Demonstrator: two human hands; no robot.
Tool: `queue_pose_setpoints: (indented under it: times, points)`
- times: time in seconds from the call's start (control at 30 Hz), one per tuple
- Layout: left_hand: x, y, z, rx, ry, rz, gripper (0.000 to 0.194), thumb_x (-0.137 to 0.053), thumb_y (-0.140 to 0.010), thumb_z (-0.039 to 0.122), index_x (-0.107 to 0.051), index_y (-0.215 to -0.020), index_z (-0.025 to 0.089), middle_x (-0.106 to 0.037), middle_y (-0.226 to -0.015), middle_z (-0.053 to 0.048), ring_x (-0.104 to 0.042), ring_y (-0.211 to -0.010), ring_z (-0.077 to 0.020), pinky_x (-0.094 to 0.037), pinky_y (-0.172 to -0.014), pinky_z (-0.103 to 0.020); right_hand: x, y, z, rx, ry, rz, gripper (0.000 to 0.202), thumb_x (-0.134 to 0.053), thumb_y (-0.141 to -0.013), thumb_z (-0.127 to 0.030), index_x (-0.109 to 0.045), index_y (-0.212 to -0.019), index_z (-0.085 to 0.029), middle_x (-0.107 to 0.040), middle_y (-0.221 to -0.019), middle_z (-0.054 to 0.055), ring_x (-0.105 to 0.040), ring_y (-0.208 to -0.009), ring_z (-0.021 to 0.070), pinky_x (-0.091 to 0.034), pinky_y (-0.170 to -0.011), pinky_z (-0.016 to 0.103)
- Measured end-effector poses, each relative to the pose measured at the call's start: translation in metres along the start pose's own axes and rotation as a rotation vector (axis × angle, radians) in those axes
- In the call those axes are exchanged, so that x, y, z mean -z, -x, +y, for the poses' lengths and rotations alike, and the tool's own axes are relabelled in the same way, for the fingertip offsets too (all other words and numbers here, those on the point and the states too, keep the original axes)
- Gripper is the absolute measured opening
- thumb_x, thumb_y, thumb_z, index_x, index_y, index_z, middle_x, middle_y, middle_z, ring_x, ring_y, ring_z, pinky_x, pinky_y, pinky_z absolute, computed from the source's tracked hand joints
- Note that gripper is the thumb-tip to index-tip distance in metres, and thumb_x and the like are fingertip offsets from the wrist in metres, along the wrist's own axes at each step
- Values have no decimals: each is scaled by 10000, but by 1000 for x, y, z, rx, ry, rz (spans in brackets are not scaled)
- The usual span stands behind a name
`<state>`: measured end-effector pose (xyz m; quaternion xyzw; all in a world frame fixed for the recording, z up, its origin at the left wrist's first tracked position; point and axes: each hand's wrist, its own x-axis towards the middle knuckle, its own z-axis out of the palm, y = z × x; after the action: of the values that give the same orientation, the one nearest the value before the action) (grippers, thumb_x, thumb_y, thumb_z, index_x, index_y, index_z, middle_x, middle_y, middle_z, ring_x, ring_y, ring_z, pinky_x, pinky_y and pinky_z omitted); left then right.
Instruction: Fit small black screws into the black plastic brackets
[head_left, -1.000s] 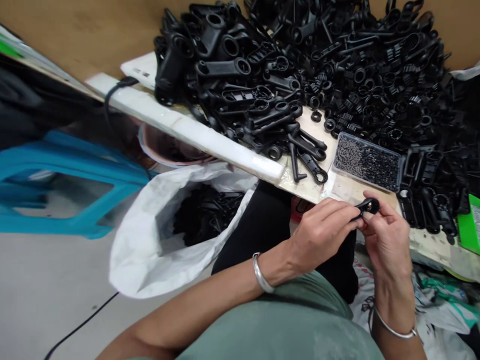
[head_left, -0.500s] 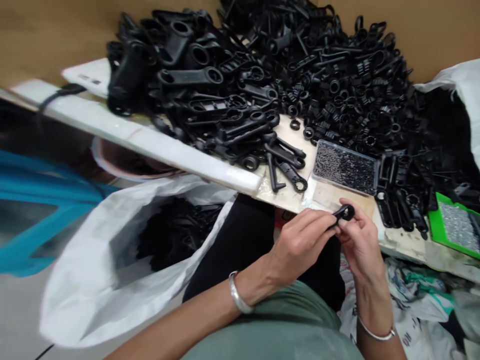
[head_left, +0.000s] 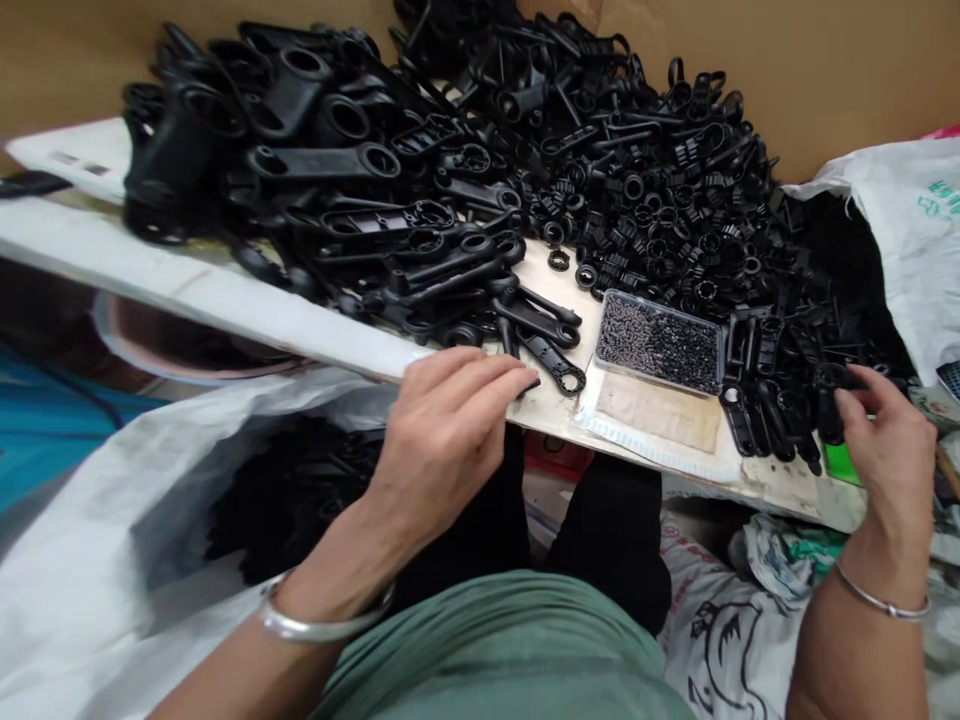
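Observation:
My left hand (head_left: 454, 430) is at the table's front edge, its fingers closed over a slim black plastic piece (head_left: 531, 385) with a small foot; most of it is hidden under the fingers. Beside it lies a black ring-ended lever (head_left: 555, 362), flat side up. Far to the right, my right hand (head_left: 892, 430) pinches a black plastic ring-ended part (head_left: 829, 402) between thumb and fingers. That part is at the right end of a row of similar black parts (head_left: 766, 415).
A clear box (head_left: 661, 342) of tiny dark metal pieces stands mid-table, behind a tan pad (head_left: 658, 412). Heaped black levers (head_left: 322, 165) and small toothed rings (head_left: 660, 230) fill the back. A white sack (head_left: 97, 520) with black parts hangs open at left. A green tray (head_left: 844, 463) is partly hidden.
My hands have parted from the black part they both held. The left has gone left to the slim piece; the right has carried a ring-ended part right to the row. The view has shifted.

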<state>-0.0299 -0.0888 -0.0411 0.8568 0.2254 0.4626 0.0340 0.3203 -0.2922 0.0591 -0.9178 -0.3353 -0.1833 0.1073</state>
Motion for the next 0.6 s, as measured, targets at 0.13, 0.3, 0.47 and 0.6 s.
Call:
queue_pose_setpoints:
  times: [0.13, 0.3, 0.47, 0.6]
  points:
    - [-1, 3, -11, 31, -89, -132, 381, -472, -865, 54, -669, -1118, 259, -725, -1110, -71, -641, -1009, -274, -506, -867, -447, -11, -15, 14, -148, 230, -73, 495, -451, -925, -374, -589, -1369, -203, -721, -1053, 185, -645, -957, 349, -428, -765, 438]
    - [-6, 0, -12, 39, -111, -247, 344, -466, -859, 59, -688, -1038, 251, -702, -1131, -89, -616, -1044, -286, -468, -852, -446, -29, -14, 24, -129, 223, -191, 508, -484, -915, -389, -594, -1362, -175, -726, -1046, 190, -640, -918, 339, -401, -721, 408]
    - [-9, -3, -14, -26, -208, -263, 292, -448, -862, 56, -688, -924, 212, -702, -1086, -98, -615, -976, -270, -459, -816, -427, -39, -10, 38, -73, 164, -201, 506, -529, -896, -354, -595, -1349, -140, -730, -934, 154, -633, -840, 295, -403, -737, 385]
    - [-12, -1, -17, -28, -182, -235, 280, -446, -875, 85, -672, -936, 239, -704, -1099, -74, -622, -986, -269, -465, -817, -433, -33, -8, 50, -31, 128, -198, 486, -527, -889, -339, -621, -1330, -157, -720, -861, 124, -637, -794, 275, -426, -734, 373]
